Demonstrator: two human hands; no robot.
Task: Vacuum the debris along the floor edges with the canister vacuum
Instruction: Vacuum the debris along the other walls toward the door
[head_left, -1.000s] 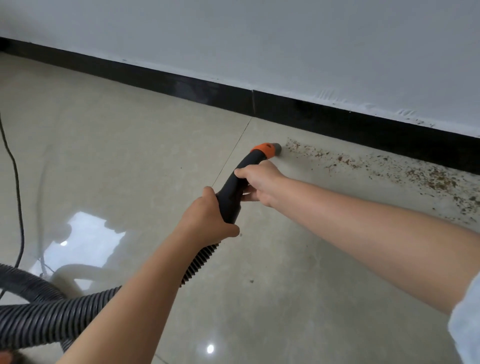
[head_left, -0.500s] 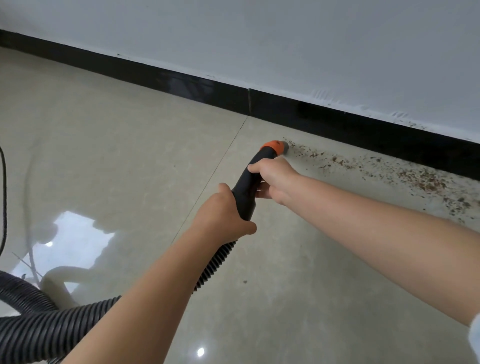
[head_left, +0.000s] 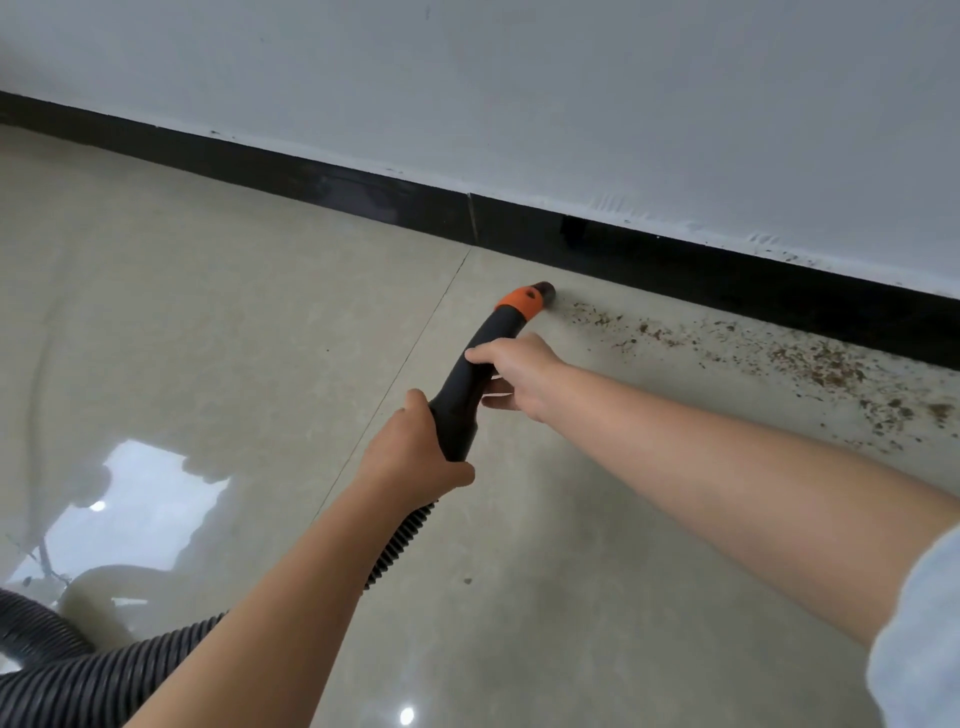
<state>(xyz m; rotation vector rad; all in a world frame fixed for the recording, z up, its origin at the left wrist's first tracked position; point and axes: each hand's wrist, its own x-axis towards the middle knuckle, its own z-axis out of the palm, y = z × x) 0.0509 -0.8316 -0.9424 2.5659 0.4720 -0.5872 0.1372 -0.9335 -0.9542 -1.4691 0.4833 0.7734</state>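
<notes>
count's easy here: two hands, left hand (head_left: 415, 457) and right hand (head_left: 519, 374), both gripping one vacuum nozzle (head_left: 483, 364) on one ribbed hose (head_left: 104, 670). one orange collar (head_left: 519, 303), one debris (head_left: 810, 364) strip, way too many flecks to count.

Glossy beige tile floor (head_left: 218, 322) with a grout line (head_left: 410, 358) running toward the black baseboard (head_left: 363, 189). White wall (head_left: 519, 88) above. Bright window reflection (head_left: 135, 499) on tiles at left.
</notes>
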